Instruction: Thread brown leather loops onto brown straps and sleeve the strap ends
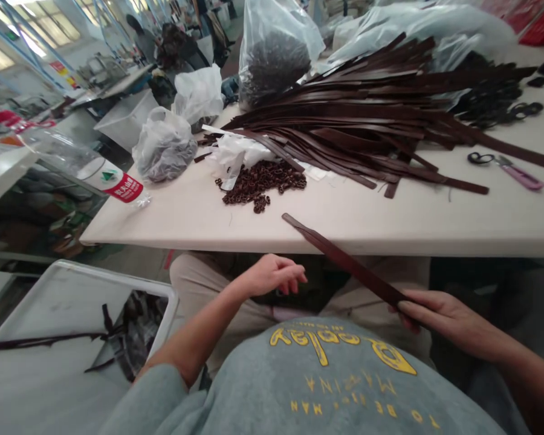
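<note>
At the lower left, a white plastic tray (pixel 118 278) is seen below the counter (pixel 163 217), with dark leather strips (pixel 40 341) lying in it. A clear plastic bottle (pixel 122 187) with a red label is seen at the counter's left corner. Further in, a knotted white plastic bag (pixel 163 148) is placed near the left edge. A loose heap of small brown rings (pixel 260 184) is spread on the counter, and a clear bag of dark pieces (pixel 274 63) is seen at the far edge.

The left hand (pixel 272 277) is held empty below the front edge, with its fingers loosely curled and apart from the strap. A dark brown leather strap (pixel 349 266) is clamped in the right hand (pixel 448 317) and is angled up to the front edge; contact with the counter cannot be told. A large pile of similar straps (pixel 367 130) is laid across the counter's middle. Black rings (pixel 494 99) are heaped beyond it, and black-looped scissors (pixel 478 158) lie beside a pink-handled tool (pixel 521 178) near the right edge.
</note>
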Available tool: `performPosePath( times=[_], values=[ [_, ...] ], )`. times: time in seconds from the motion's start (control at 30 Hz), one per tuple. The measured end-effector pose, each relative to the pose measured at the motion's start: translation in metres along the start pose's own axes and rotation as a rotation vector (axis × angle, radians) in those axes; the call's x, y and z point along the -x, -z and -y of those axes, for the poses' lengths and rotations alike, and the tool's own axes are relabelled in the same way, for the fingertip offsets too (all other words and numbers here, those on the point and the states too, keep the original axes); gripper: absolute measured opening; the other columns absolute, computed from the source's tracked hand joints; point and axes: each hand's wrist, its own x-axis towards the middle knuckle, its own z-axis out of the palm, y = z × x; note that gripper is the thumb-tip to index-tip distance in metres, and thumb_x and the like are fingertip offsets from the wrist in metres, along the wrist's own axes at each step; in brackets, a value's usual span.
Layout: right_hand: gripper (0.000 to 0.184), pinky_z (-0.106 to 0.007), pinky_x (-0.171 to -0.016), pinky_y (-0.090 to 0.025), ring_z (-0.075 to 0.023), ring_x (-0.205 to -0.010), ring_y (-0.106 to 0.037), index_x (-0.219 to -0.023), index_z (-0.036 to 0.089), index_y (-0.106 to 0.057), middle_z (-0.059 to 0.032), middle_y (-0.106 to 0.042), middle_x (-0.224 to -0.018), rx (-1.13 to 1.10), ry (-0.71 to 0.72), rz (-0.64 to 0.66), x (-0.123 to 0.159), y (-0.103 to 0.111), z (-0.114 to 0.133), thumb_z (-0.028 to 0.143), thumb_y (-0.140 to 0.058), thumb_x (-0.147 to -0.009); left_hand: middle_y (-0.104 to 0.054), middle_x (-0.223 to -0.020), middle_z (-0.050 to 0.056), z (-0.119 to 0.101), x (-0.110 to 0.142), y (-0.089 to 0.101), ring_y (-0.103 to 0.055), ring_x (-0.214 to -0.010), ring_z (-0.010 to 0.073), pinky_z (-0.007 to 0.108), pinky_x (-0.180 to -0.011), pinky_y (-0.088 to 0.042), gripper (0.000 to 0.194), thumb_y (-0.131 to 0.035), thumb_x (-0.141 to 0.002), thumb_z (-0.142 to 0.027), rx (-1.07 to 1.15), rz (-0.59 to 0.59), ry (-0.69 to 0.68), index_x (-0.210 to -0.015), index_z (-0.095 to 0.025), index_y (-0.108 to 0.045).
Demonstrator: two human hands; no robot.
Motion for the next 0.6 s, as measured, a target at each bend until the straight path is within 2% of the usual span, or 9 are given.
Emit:
performPosePath(
  times=[0.07, 0.13, 0.2, 0.27, 0.33, 0.47, 0.53, 0.6],
  values=[
    [0.051, -0.029, -0.058, -0.045, -0.0183, -0.061, -0.055, -0.071, 0.019, -0.069, -0.0033, -0.062, -0.063, -0.022, -0.022, 0.045, -0.001, -0.007, 0.004, 0.067, -0.058, -0.084, -0.069, -0.071, 0.004, 0.014, -0.012, -0.026, -0.058, -0.051, 0.0094, 0.021, -0.05, -0.046, 0.05, -0.072, -0.076, -0.056, 0.093, 0.064, 0.048, -0.104, -0.014, -0.072],
    [0.052, -0.029, -0.058, -0.045, -0.0185, -0.062, -0.055, -0.073, 0.018, -0.069, -0.0031, -0.062, -0.063, -0.036, -0.047, 0.108, 0.0, -0.014, 0.004, 0.068, -0.058, -0.084, -0.068, -0.075, 0.002, 0.024, -0.027, -0.045, -0.057, -0.052, 0.008, 0.02, -0.05, -0.046, 0.057, -0.071, -0.076, -0.057, 0.282, -0.038, 0.018, -0.114, -0.015, -0.069],
    [0.051, -0.029, -0.058, -0.045, -0.018, -0.061, -0.055, -0.074, 0.018, -0.069, -0.0027, -0.062, -0.062, -0.053, -0.063, 0.15, 0.002, -0.017, 0.001, 0.067, -0.058, -0.084, -0.064, -0.073, 0.0, 0.028, -0.039, -0.053, -0.055, -0.053, 0.0068, 0.018, -0.048, -0.045, 0.055, -0.071, -0.076, -0.057, 0.475, -0.197, -0.059, -0.11, -0.014, -0.07],
    [0.049, -0.029, -0.056, -0.045, -0.0175, -0.059, -0.055, -0.074, 0.018, -0.07, -0.0027, -0.062, -0.061, -0.075, -0.073, 0.157, 0.007, -0.015, -0.006, 0.065, -0.059, -0.085, -0.062, -0.071, 0.0, 0.026, -0.044, -0.047, -0.054, -0.053, 0.0061, 0.017, -0.048, -0.045, 0.049, -0.076, -0.072, -0.054, 0.589, -0.32, -0.127, -0.099, -0.013, -0.072],
    [0.049, -0.03, -0.054, -0.044, -0.018, -0.057, -0.055, -0.07, 0.019, -0.07, -0.0043, -0.062, -0.06, -0.084, -0.079, 0.15, 0.012, -0.007, -0.015, 0.064, -0.058, -0.086, -0.063, -0.07, 0.001, 0.021, -0.041, -0.034, -0.055, -0.052, 0.0057, 0.018, -0.05, -0.047, 0.045, -0.081, -0.067, -0.051, 0.634, -0.393, -0.157, -0.087, -0.012, -0.072],
    [0.051, -0.033, -0.056, -0.046, -0.0199, -0.058, -0.058, -0.064, 0.022, -0.069, -0.0077, -0.063, -0.061, 0.031, -0.058, 0.116, 0.015, 0.01, -0.027, 0.06, -0.05, -0.091, -0.065, -0.071, -0.001, 0.017, -0.024, -0.012, -0.057, -0.05, 0.0051, 0.019, -0.054, -0.051, 0.041, -0.085, -0.064, -0.045, 0.633, -0.482, -0.162, -0.084, -0.012, -0.069],
    [0.045, -0.036, -0.063, -0.05, -0.0227, -0.067, -0.063, -0.072, 0.022, -0.072, -0.0089, -0.069, -0.071, 0.154, -0.007, 0.012, 0.008, 0.009, -0.024, 0.056, -0.051, -0.091, -0.064, -0.071, -0.003, 0.018, -0.018, -0.014, -0.059, -0.05, 0.0053, 0.019, -0.054, -0.052, 0.043, -0.086, -0.063, -0.041, 0.618, -0.5, -0.147, -0.091, -0.013, -0.068],
    [0.037, -0.04, -0.075, -0.052, -0.0272, -0.081, -0.068, -0.09, 0.022, -0.074, -0.0094, -0.074, -0.089, 0.264, 0.075, -0.165, -0.007, -0.002, -0.011, 0.054, -0.055, -0.088, -0.062, -0.071, -0.005, 0.02, -0.016, -0.023, -0.06, -0.05, 0.0059, 0.019, -0.053, -0.052, 0.049, -0.087, -0.061, -0.04, 0.632, -0.512, -0.124, -0.098, -0.015, -0.066]
  ],
)
